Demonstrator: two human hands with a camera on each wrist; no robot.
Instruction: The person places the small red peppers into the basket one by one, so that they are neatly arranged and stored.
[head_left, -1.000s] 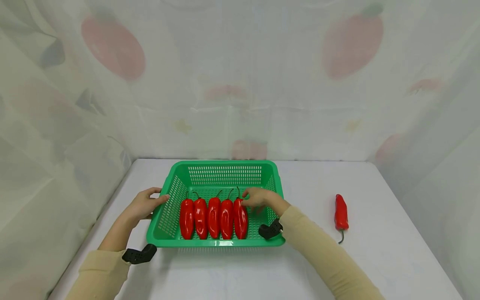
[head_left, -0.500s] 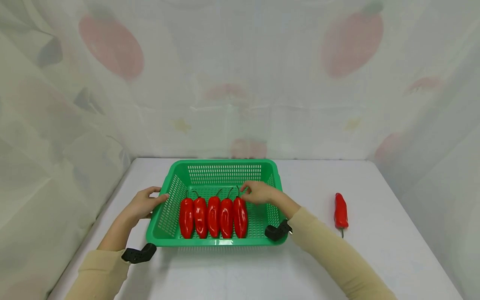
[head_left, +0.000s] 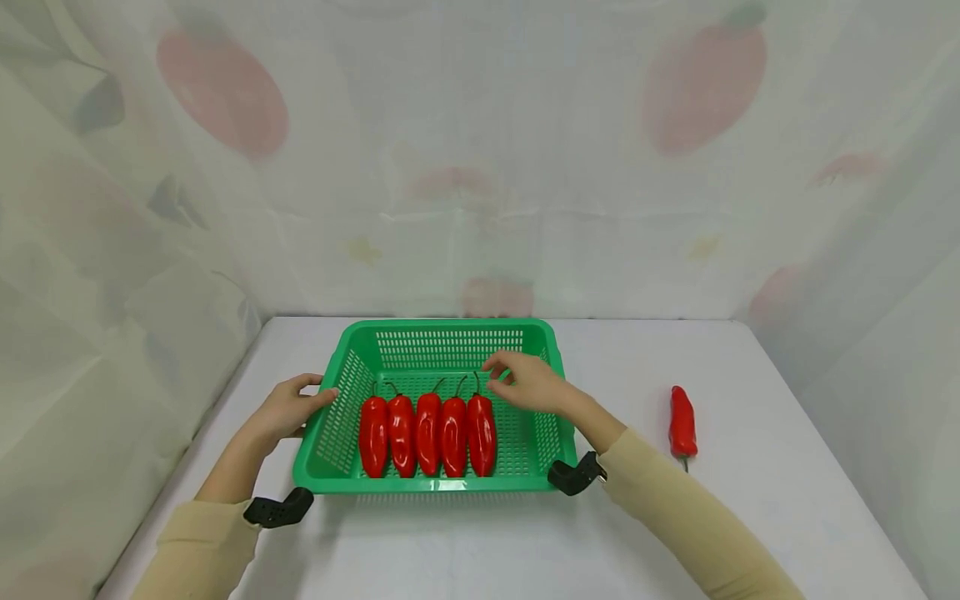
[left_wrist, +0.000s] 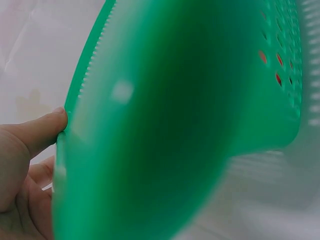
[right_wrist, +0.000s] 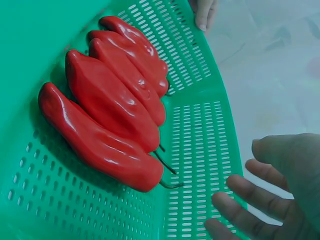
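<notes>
Several glossy red peppers lie side by side in a green plastic basket, their stems toward its far wall; the rightmost pepper is closest to my right hand. That hand hovers over the basket's right part, holding nothing, its fingers spread and loosely bent in the right wrist view. My left hand grips the basket's left rim, thumb over the edge and fingers outside. In the left wrist view the thumb presses on the green rim, while the basket wall hides most of the peppers.
A single red pepper lies on the white table to the right of the basket, its stem toward me. A pale curtain with faded fruit prints hangs behind and at both sides.
My right hand has left the rightmost pepper, lifting away up and to the right with its fingers loosening. The left hand stays on the rim, and the basket has not moved.
</notes>
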